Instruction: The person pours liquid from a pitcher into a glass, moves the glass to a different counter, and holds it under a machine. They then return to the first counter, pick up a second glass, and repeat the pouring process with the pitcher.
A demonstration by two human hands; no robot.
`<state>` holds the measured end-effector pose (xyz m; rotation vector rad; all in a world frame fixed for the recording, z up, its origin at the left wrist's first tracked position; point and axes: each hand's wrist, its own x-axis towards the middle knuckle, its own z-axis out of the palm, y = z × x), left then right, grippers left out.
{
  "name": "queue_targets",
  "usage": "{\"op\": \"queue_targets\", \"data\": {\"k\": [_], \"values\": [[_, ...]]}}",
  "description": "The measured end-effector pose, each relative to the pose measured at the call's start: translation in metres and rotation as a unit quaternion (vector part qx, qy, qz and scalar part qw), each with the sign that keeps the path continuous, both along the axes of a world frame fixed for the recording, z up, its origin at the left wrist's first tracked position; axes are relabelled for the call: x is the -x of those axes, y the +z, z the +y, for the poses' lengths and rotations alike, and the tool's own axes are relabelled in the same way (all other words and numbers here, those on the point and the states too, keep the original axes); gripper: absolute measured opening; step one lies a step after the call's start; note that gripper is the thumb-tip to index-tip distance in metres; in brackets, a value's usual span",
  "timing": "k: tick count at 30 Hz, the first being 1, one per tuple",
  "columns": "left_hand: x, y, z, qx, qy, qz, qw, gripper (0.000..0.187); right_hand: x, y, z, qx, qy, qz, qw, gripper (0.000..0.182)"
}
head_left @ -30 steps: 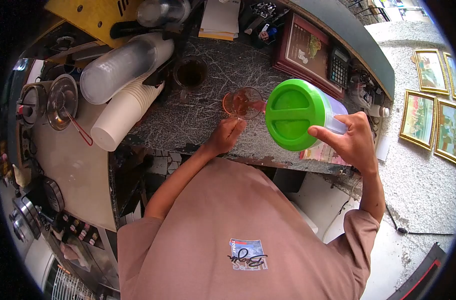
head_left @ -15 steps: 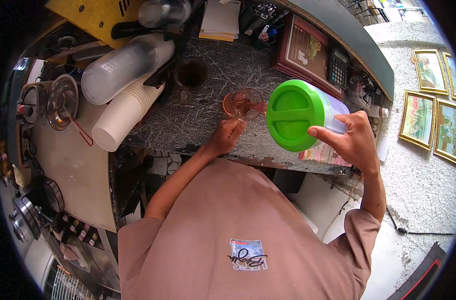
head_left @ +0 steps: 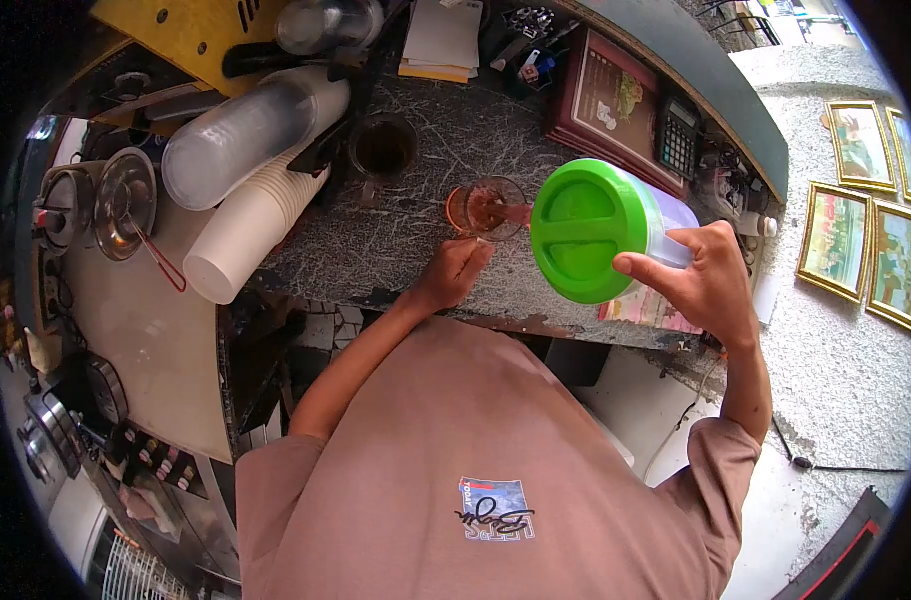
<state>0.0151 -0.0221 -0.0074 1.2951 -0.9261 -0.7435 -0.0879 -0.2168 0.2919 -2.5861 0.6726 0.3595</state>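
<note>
My right hand (head_left: pixel 691 275) is closed round the handle of a clear plastic pitcher (head_left: pixel 668 215) with a bright green lid (head_left: pixel 584 230). The pitcher is tipped to the left, and a reddish drink runs from its spout into a glass mug (head_left: pixel 493 208). Reddish liquid shows inside the mug. Just below it, my left hand (head_left: pixel 453 272) is closed with its fingertips at the mug's near side, on what looks like its handle. A second glass mug (head_left: pixel 384 147) with dark liquid stands farther left on the worn black counter (head_left: pixel 326 257).
Stacked white paper cups (head_left: pixel 246 245) and clear plastic cups (head_left: pixel 238 140) lie at the left. Toward the back are papers (head_left: pixel 441 40), a pen holder (head_left: pixel 524 50), dark red menus (head_left: pixel 611 105) and a calculator (head_left: pixel 678 132). Framed pictures (head_left: pixel 836 240) hang on the right wall.
Both hands, the pitcher and the mug stay almost where they were. The reddish stream still runs into the mug, and the liquid surface inside looks slightly different.
</note>
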Motion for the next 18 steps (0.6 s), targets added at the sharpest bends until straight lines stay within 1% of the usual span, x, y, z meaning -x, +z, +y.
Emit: {"op": "queue_targets", "data": {"k": [2,5,9,15,18], "values": [[-0.0003,-0.0019,-0.0003,0.001,-0.003,-0.016,1.0,0.041,0.0001,0.0001,-0.0005,-0.01,-0.011,0.005,1.0,0.042],[-0.0011,0.0002,0.0003,0.002,-0.007,-0.009,1.0,0.041,-0.0021,0.0013,0.0003,-0.009,-0.002,-0.004,1.0,0.042],[-0.0007,-0.0007,-0.0006,0.002,-0.01,0.001,1.0,0.041,-0.0032,0.0028,0.0008,-0.01,0.003,0.0,1.0,0.042],[0.0002,-0.0038,-0.0001,0.008,-0.003,-0.014,1.0,0.039,-0.0036,0.0013,0.0008,-0.006,0.003,0.011,1.0,0.043],[0.0004,-0.0027,0.0007,-0.009,-0.014,0.009,1.0,0.039,-0.0032,-0.0007,-0.0001,-0.01,-0.006,0.014,1.0,0.043]]}}
